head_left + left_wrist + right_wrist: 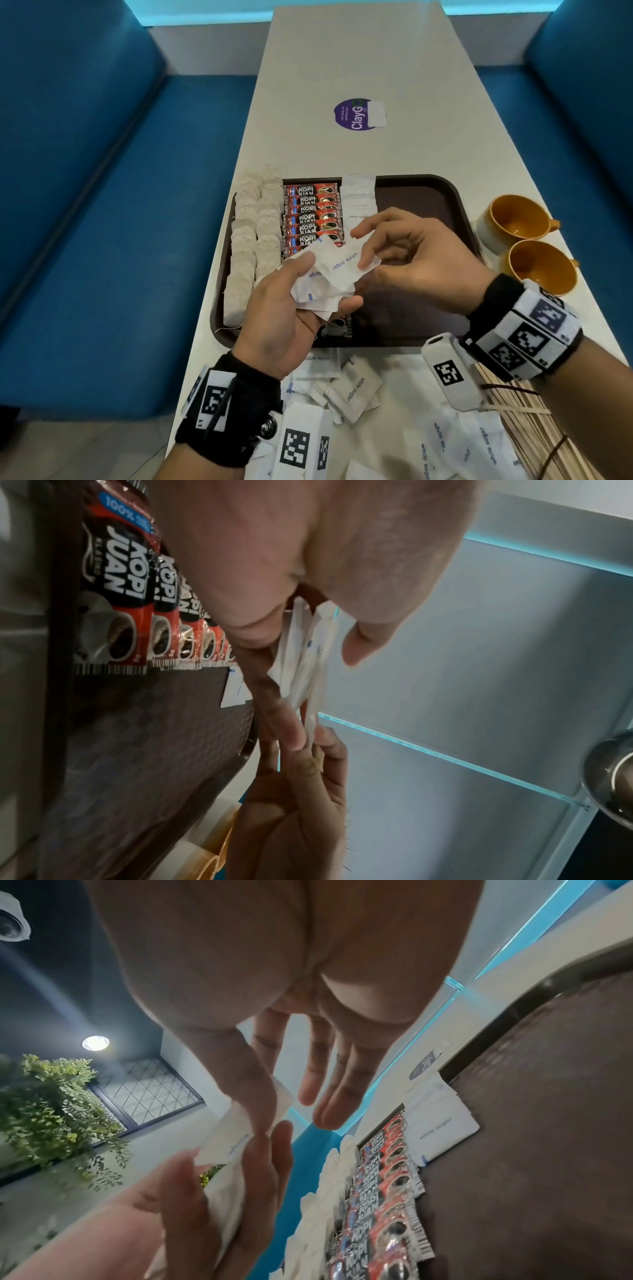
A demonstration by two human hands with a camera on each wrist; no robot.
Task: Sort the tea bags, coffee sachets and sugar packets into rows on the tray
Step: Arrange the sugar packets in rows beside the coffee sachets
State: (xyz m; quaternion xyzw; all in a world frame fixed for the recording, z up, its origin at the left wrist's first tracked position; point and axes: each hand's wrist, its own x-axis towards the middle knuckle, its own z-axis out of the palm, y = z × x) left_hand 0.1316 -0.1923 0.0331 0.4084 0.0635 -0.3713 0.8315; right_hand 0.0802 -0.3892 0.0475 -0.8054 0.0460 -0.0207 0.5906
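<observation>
On the brown tray [421, 198], tea bags [255, 233] fill two columns at the left. Red coffee sachets [313, 214] run beside them, followed by a short column of white sugar packets [359, 195]. My left hand [325, 286] hovers over the tray and grips a bunch of sugar packets [318, 294] between thumb and fingers. My right hand [361, 248] pinches the top sugar packet [342, 265] of that bunch by its right end. In the left wrist view that packet's edge [311, 715] sits between my right thumb and a finger.
Many loose sugar packets [356, 387] lie on the white table [342, 51] in front of the tray. A slatted wooden mat [520, 414] is at the near right. Two orange-lined cups [517, 219] [541, 267] stand right of the tray. Blue benches [85, 205] flank the table.
</observation>
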